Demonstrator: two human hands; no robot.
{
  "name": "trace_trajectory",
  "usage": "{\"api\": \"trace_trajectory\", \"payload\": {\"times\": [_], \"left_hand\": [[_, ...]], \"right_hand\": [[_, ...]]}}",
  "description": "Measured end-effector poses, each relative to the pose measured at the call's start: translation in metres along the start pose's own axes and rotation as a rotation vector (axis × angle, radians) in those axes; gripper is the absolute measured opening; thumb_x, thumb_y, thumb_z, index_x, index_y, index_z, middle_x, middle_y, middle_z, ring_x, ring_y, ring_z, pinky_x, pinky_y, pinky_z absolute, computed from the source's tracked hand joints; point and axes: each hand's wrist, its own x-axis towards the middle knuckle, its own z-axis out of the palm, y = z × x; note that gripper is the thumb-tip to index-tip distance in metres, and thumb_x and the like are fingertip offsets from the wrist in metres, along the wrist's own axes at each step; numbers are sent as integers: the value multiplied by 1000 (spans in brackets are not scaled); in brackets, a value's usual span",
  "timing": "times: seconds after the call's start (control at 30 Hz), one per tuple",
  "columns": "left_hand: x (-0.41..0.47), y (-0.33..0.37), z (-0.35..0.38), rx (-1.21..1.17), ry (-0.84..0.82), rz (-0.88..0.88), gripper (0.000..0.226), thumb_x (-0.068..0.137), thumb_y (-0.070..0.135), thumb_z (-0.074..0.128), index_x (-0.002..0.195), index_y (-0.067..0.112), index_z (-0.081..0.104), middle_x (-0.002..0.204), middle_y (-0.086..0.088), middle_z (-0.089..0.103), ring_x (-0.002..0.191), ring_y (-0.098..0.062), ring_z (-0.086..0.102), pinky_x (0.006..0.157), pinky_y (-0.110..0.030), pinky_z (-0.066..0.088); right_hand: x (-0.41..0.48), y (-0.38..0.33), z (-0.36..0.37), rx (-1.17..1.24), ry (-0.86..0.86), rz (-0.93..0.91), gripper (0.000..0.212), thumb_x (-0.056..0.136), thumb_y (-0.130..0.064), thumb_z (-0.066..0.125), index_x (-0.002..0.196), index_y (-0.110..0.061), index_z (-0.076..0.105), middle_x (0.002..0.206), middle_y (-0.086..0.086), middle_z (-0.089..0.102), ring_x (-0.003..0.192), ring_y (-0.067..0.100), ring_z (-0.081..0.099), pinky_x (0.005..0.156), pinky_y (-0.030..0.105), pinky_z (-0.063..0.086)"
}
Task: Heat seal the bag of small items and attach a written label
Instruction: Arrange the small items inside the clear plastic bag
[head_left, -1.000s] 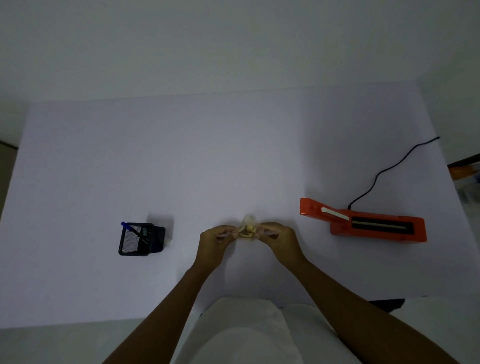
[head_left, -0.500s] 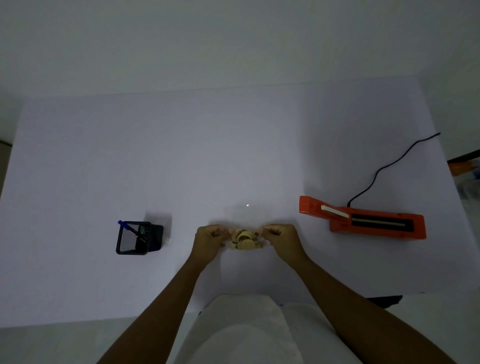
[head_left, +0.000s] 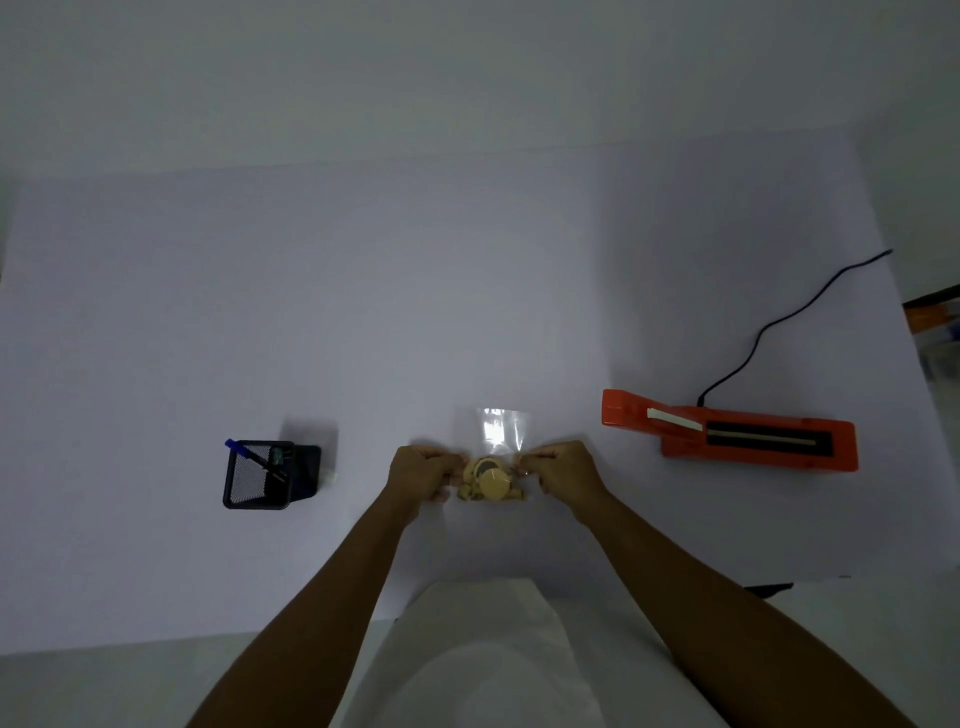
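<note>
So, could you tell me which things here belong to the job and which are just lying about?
For the job: bag, pinched by left hand and right hand; orange heat sealer; pen in the mesh holder.
Lying about: small pale thing beside the holder; orange clutter past the table's right edge.

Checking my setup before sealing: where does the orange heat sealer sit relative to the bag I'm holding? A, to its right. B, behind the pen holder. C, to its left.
A: the orange heat sealer lies to the right of the bag.
</note>
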Motion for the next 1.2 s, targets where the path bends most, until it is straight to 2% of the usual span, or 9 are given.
{"api": "trace_trajectory", "payload": {"times": [0.17,0.23,0.37,0.63,0.77,0.9,1.03,1.1,1.2], "left_hand": [[3,9,5,51,64,-52,18,74,15,79,66,1,71,51,-6,67,44,-14,60,44,-22,45],[4,10,6,59,79,-70,19,73,15,78,60,4,69,45,-4,63,37,-13,56,42,-21,42],[6,12,5,105,108,-93,19,66,19,79,57,6,70,52,-9,64,41,-17,53,43,-22,41],[10,14,10,188,177,-83,25,64,29,77,52,9,70,51,-7,65,41,-19,53,43,-23,40],[8,12,12,218,217,-63,26,63,30,76,52,8,69,49,-8,64,40,-21,53,43,-25,43],[9,9,13,247,242,-34,32,63,34,76,59,3,72,59,-16,69,43,-23,56,47,-28,47],[8,10,14,268,249,-21,30,65,31,78,60,3,72,57,-12,66,46,-24,58,50,-31,51],[8,11,14,271,247,-24,28,66,29,79,60,3,71,56,-11,65,46,-24,57,50,-30,51],[7,11,14,275,242,-27,27,68,29,80,59,5,71,52,-8,62,44,-22,54,48,-29,47]], "right_hand": [[4,-4,0,-74,22,52,20,79,-19,79,80,1,79,46,-6,59,35,1,47,39,16,36],[6,-7,1,-127,29,67,21,77,-21,79,76,0,78,51,4,61,40,7,48,43,20,38],[10,-8,5,-195,57,68,19,70,-21,79,66,-2,77,67,22,71,53,15,55,54,28,43],[17,-7,6,-351,76,-9,27,72,-26,79,50,-12,69,49,8,61,44,15,52,50,23,41],[18,-1,1,-359,73,-31,32,76,-32,80,62,-5,75,55,8,66,46,12,53,49,21,39],[15,2,-8,-362,71,-46,32,78,-34,80,59,-11,71,52,-3,62,47,7,53,50,21,40],[9,-9,-3,-156,153,-261,25,83,-19,77,68,-1,68,66,12,67,59,14,57,59,31,48],[6,-22,6,5,65,-347,18,88,-16,72,77,-2,76,73,10,74,68,13,67,67,29,54],[11,-37,22,166,-139,-286,17,91,-15,67,90,-3,79,88,8,78,89,18,74,84,28,59]]}}
